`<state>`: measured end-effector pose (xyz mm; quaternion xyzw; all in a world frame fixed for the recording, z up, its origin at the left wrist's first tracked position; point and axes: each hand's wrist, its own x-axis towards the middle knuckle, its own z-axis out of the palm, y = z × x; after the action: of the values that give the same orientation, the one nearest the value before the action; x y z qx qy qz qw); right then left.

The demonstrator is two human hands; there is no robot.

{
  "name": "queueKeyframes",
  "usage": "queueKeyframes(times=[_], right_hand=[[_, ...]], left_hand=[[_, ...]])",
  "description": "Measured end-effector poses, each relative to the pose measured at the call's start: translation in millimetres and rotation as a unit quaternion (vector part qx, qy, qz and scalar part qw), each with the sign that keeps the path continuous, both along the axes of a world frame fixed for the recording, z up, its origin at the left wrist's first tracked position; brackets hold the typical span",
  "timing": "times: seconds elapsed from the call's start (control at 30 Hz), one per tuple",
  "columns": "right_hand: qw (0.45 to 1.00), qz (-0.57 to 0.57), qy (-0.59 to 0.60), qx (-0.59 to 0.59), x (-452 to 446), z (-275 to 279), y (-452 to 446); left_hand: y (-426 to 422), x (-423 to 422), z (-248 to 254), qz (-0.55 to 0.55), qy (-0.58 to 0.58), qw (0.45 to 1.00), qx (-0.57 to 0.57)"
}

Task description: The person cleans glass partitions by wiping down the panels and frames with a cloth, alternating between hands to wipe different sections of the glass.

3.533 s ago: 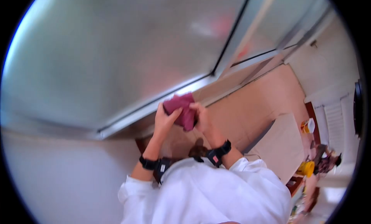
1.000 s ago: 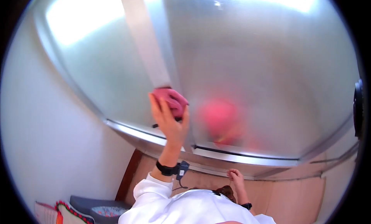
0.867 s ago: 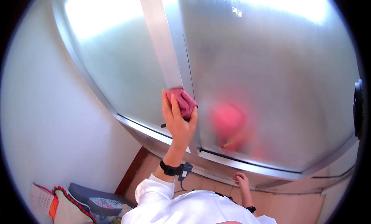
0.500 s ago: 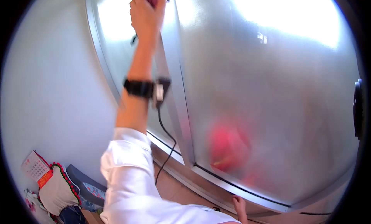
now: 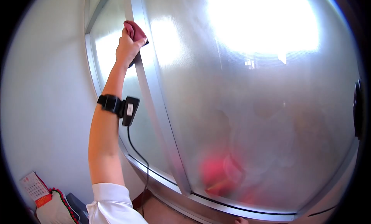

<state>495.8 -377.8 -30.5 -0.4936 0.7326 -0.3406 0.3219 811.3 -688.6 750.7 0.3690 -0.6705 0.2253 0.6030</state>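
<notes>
My left hand [image 5: 128, 49] is raised high, closed around a folded dark pink cloth [image 5: 138, 32]. The cloth is at the upright metal frame [image 5: 156, 82] of a frosted glass partition; whether it presses on the metal cannot be told. Part of the cloth sticks out above my fingers, and a dark edge shows by my thumb. Only a small piece of my right hand [image 5: 241, 221] shows at the bottom edge, below the partition's lower rail [image 5: 247, 213]; its fingers are mostly cut off.
A black strap with a boxy device [image 5: 130, 111] sits on my left forearm, its cable [image 5: 147, 166] hanging down. Blurred red shapes [image 5: 220, 173] show in the frosted glass [image 5: 266, 127]. At lower left are a calendar [image 5: 34, 187] and a cushion with red trim [image 5: 54, 210].
The view has tilted upward, so more of the upper frame shows. My left hand, still holding the cloth, appears lower and further left. My right hand has mostly slipped out of view below.
</notes>
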Motion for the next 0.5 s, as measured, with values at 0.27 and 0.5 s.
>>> queueKeyframes(times=[0.27, 0.5], right_hand=[[0.996, 0.024, 0.067, 0.046, 16.0, 40.6, -5.6], [0.999, 0.003, 0.039, 0.018, 5.4, 42.3, 2.2]], left_hand=[[9.4, -21.7, 42.7, 0.132, 0.062, 0.986, -0.079], [-9.5, -18.7, -105.0, 0.04, 0.078, 0.987, -0.132]])
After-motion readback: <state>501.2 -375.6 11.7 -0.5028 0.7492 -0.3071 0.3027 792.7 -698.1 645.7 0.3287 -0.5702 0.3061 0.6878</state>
